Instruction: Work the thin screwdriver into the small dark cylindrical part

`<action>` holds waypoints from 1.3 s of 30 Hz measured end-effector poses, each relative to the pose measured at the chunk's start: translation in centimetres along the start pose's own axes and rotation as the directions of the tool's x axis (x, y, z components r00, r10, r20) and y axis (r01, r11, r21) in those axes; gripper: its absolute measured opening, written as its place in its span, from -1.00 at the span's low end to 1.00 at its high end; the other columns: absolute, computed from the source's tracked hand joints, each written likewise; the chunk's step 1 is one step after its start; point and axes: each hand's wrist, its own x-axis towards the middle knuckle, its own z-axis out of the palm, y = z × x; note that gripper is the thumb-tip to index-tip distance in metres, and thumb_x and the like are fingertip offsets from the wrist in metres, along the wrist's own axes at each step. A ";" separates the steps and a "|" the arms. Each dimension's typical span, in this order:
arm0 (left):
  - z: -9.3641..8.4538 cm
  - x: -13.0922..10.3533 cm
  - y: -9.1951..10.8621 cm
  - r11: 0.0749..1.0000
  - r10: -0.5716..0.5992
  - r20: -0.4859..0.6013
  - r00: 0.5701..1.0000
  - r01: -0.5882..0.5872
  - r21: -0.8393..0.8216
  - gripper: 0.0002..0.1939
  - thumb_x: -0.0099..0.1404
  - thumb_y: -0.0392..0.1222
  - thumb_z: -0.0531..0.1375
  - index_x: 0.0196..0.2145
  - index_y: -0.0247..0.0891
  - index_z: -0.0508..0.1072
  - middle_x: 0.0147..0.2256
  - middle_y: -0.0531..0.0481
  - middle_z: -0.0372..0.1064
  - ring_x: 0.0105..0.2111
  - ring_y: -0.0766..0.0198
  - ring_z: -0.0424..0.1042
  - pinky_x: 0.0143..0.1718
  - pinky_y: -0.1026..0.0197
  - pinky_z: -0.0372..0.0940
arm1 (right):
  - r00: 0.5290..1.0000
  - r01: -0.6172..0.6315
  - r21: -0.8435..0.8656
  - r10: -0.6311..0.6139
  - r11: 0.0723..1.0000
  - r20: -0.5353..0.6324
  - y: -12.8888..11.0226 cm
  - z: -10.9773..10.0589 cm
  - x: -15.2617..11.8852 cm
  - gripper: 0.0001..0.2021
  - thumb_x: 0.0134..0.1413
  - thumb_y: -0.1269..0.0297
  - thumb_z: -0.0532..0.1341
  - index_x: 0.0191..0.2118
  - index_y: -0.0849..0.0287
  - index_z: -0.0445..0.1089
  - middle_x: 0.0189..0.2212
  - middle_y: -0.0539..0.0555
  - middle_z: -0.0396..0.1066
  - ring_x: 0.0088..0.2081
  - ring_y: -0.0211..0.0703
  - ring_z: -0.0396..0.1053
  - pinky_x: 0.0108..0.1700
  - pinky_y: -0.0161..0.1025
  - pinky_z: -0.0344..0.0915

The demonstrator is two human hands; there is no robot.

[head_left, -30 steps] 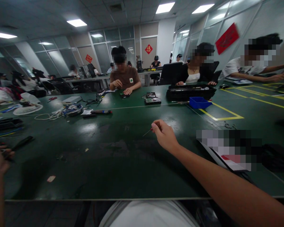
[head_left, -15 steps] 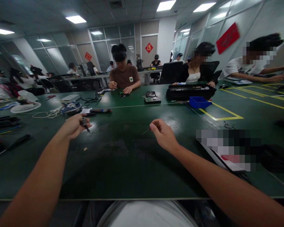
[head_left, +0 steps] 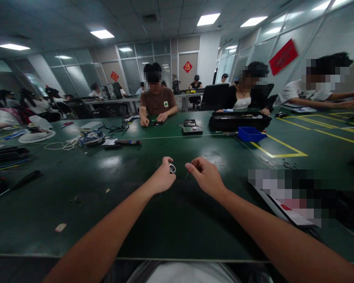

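Far to the left on the dark green surface (head_left: 76,220) lie a black tool (head_left: 25,179) and a scrap of pale paper (head_left: 60,226). Further back sit a white round fan (head_left: 37,136) and a tangle of cables (head_left: 88,138).

Nearer the middle, the person's left hand (head_left: 163,177) is stretched out above the surface, fingers curled in, with a small round metal part (head_left: 172,168) pinched at the fingertips. Just beside it the right hand (head_left: 205,175) is closed loosely, thumb against forefinger, on a thin screwdriver (head_left: 187,173) whose red handle barely peeps out of the grip; only a short bit of its shaft shows below the thumb. The two hands are close together but not touching, and the round part sits between them, on the left hand's side.

Across the surface a person in a brown shirt (head_left: 157,103) works with both hands down. To the right of that are a bare hard drive (head_left: 191,128), a long black tray (head_left: 238,120) and a blue bin (head_left: 249,133), just beside a rectangle of yellow tape (head_left: 283,151). At the far right a person in a white shirt (head_left: 295,92) leans on the surface.
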 end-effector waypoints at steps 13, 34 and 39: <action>-0.1 0.3 -3.0 0.976 0.201 -0.069 0.977 -0.206 -0.067 -0.65 0.19 -0.40 0.28 -0.07 -0.20 0.51 -0.04 -0.03 0.51 0.00 0.13 0.44 0.12 0.09 0.24 | 1.000 -0.009 0.335 0.007 0.942 0.006 0.8 0.1 0.1 -0.76 0.22 0.04 0.18 -0.28 0.10 0.41 -0.45 0.01 0.47 -0.41 -0.14 0.43 -0.34 -0.19 0.33; 0.0 0.5 -3.6 0.973 0.228 -0.050 0.972 -0.230 -0.039 -0.67 0.19 -0.28 0.32 -0.06 -0.17 0.54 -0.05 -0.02 0.53 0.00 0.09 0.46 0.11 0.07 0.28 | 0.997 -0.028 0.396 0.053 0.918 -0.052 1.3 0.8 0.3 -0.69 0.18 -0.05 0.21 -0.17 0.11 0.41 -0.31 0.10 0.55 -0.27 -0.07 0.53 -0.17 -0.09 0.46; 0.0 0.6 -3.7 0.970 0.234 -0.057 0.971 -0.237 -0.053 -0.63 0.21 -0.25 0.32 0.00 -0.16 0.55 0.01 -0.04 0.52 0.06 0.08 0.44 0.16 0.05 0.25 | 0.998 0.014 0.306 0.008 0.952 -0.070 1.4 0.6 0.2 -0.73 0.24 0.02 0.18 -0.15 0.11 0.41 -0.33 0.10 0.54 -0.27 -0.06 0.52 -0.19 -0.11 0.42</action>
